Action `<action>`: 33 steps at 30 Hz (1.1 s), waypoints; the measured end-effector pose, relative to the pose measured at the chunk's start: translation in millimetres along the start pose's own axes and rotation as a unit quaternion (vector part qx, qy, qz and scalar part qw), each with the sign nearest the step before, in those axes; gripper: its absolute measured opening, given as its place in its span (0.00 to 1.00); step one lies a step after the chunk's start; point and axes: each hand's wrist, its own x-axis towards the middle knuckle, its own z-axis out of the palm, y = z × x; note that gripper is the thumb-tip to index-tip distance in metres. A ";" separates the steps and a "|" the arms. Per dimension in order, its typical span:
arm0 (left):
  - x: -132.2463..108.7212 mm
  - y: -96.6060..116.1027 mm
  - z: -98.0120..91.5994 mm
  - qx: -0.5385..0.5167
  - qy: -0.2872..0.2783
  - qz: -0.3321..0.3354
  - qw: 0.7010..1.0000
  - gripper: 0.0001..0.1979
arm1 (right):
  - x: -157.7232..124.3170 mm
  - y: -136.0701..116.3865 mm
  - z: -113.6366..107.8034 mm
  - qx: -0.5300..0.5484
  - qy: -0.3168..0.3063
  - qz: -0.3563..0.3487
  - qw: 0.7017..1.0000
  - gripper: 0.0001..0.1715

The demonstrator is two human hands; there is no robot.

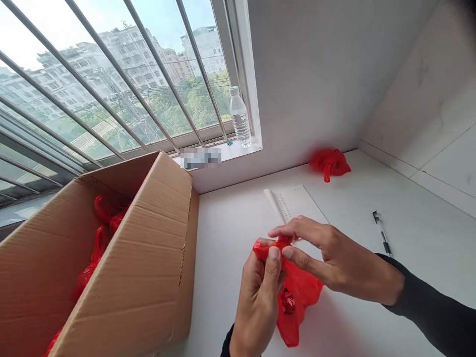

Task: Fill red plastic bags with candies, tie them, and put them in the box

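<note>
A thin red plastic bag (303, 282) hangs from my hands over the white table, with a small dark red wrapped item (288, 301) showing through its side. My left hand (260, 297) is closed, its thumb pressing the gathered top of the bag against the fingers. From the right, my right hand (327, 253) reaches over with thumb and forefinger around the same gathered part. Its other fingertips are partly hidden behind the bag. An open notebook (303, 201) lies just beyond my hands.
A tall cardboard box (148, 258) stands at the left, holding several tied red bags (98, 248). Another red bag (330, 162) lies by the wall. To the right is a pen (382, 233). A water bottle (240, 119) stands on the windowsill beside the barred window.
</note>
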 end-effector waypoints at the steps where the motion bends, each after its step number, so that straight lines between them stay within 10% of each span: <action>1: 0.9 -0.8 -1.0 -0.009 0.014 -0.015 1.000 0.15 | 0.0 2.8 1.4 0.017 0.006 0.014 1.000 0.13; 9: 13.1 -6.3 -21.9 -0.032 -0.005 -0.052 0.998 0.11 | -12.5 13.6 22.8 0.059 0.015 -0.049 0.997 0.08; 18: 14.0 3.7 -42.9 0.120 -0.036 -0.018 0.992 0.13 | 2.9 40.3 30.6 0.154 -0.054 0.049 0.985 0.24; 24: 11.5 -2.9 -43.5 0.223 -0.009 0.075 0.972 0.04 | 10.9 47.8 41.4 0.235 -0.094 0.099 0.962 0.21; 33: 21.2 -37.4 -49.6 0.368 0.107 0.332 0.862 0.12 | 13.1 58.6 46.8 0.348 -0.169 0.182 0.904 0.21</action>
